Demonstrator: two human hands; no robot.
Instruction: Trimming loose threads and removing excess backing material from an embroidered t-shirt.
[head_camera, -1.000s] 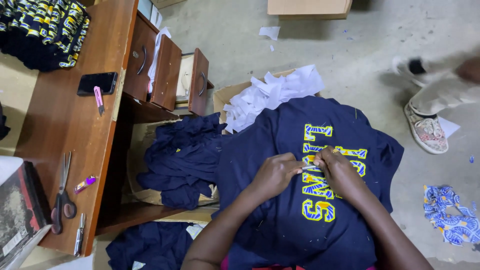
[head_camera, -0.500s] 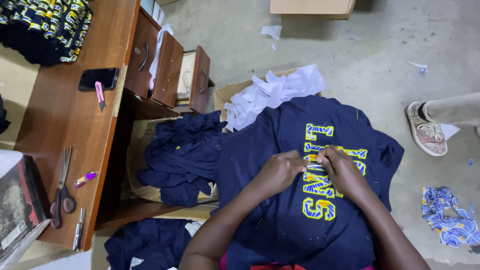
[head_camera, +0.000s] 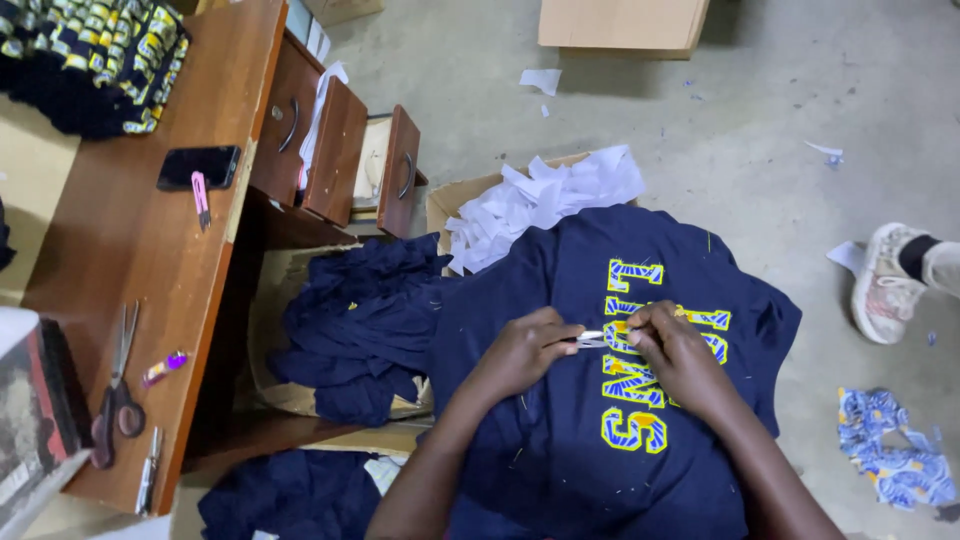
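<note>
Dim, even indoor light; sharp, slightly warped edges.

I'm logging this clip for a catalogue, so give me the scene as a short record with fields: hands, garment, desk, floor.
left hand: pinches a small pale tool, resting on the navy shirt
right hand: fingers pressed on the yellow and blue lettering
shirt: spread flat, lettering face up
beside it: pile of navy cloth, white paper scraps in a cardboard box
desk: scissors, dark phone, open drawers
floor: another person's shoe, blue patterned scrap
</note>
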